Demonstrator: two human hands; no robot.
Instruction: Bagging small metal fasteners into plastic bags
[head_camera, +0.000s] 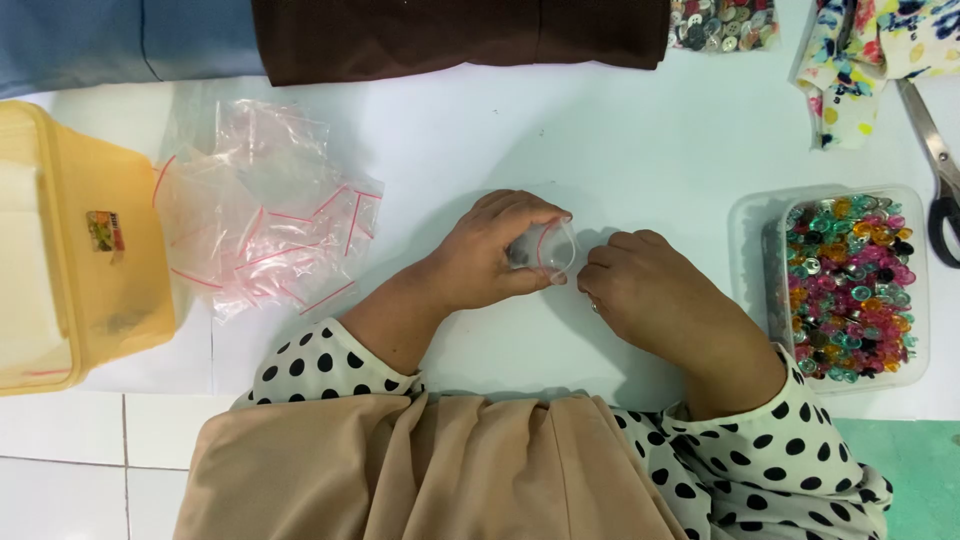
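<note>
At the middle of the frame, the left hand (487, 252) pinches a small clear bag (545, 250) with dark buttons inside, fingers closed on its mouth. The right hand (645, 290) curls loosely beside it, touching the edge; whether it grips anything I cannot tell. Sealing well probably means pressing evenly along the strip.

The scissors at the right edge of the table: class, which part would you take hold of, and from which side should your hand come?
Grip the black handle loops of the scissors, coming in from the near right side. The loops lie toward the person, beside the clear tub of coloured buttons, while the metal blades point away toward the floral cloth. Part of the handle is cut off by the picture's edge.
</note>
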